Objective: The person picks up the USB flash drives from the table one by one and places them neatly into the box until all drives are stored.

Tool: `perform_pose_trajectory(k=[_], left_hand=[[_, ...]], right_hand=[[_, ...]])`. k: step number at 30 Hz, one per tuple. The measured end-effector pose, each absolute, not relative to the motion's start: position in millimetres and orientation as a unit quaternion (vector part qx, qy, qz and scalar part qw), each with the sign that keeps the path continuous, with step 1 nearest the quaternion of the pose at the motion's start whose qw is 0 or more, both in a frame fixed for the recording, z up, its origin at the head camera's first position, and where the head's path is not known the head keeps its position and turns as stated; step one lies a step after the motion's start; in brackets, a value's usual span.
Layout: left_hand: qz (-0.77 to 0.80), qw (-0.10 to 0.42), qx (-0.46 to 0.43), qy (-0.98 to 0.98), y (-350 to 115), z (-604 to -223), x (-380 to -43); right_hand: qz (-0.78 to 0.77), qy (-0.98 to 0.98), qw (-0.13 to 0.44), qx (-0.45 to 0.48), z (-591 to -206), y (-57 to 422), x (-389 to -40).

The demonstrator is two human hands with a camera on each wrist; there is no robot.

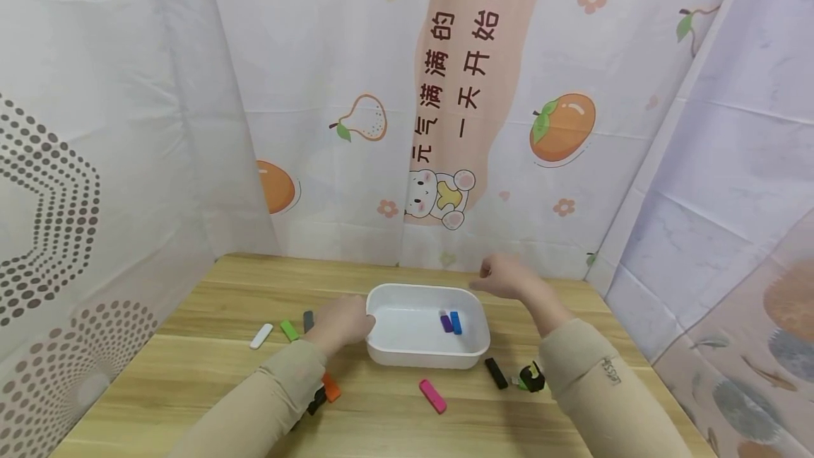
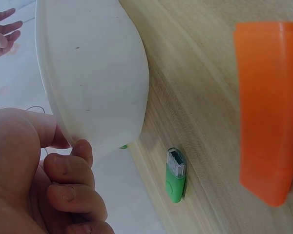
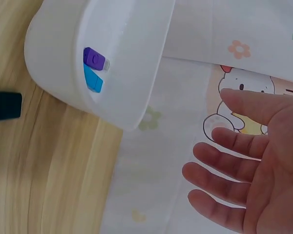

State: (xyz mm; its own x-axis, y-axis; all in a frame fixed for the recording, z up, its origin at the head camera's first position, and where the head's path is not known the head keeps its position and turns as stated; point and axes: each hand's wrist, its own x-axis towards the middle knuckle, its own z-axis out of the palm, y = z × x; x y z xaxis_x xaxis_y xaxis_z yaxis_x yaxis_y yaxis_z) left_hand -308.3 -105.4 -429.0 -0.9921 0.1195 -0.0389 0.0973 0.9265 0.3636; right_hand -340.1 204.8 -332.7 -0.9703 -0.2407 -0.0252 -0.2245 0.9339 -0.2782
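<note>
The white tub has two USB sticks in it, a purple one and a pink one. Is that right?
Not quite: the purple USB stick is in the white tub, but the other is a blue USB stick, not pink, as the head view shows.

Seen from the head, a white curtain [image 1: 381, 41] hangs at twelve o'clock, its lettering [image 1: 476, 63] at one, orange fruit [image 1: 566, 134] at two, pear [image 1: 370, 119] at eleven; dotted cloth [image 1: 60, 210] at nine, wooden table [image 1: 375, 426] at six.
</note>
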Motion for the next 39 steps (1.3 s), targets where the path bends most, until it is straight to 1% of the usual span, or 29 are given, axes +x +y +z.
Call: perform_pose_trajectory(k=[8, 20, 39], left_hand=[[0.184, 0.026, 0.059, 0.981, -105, -429, -307], [0.197, 0.026, 0.056, 0.979, -105, -428, -307], [0.202, 0.025, 0.06, 0.977, -106, -430, -308]], right_hand=[[-0.147, 0.978, 0.008, -0.146, -327, 218, -332], [-0.16, 0.975, 0.017, -0.152, -322, 230, -319], [-0.124, 0.982, 0.026, -0.137, -332, 247, -311]])
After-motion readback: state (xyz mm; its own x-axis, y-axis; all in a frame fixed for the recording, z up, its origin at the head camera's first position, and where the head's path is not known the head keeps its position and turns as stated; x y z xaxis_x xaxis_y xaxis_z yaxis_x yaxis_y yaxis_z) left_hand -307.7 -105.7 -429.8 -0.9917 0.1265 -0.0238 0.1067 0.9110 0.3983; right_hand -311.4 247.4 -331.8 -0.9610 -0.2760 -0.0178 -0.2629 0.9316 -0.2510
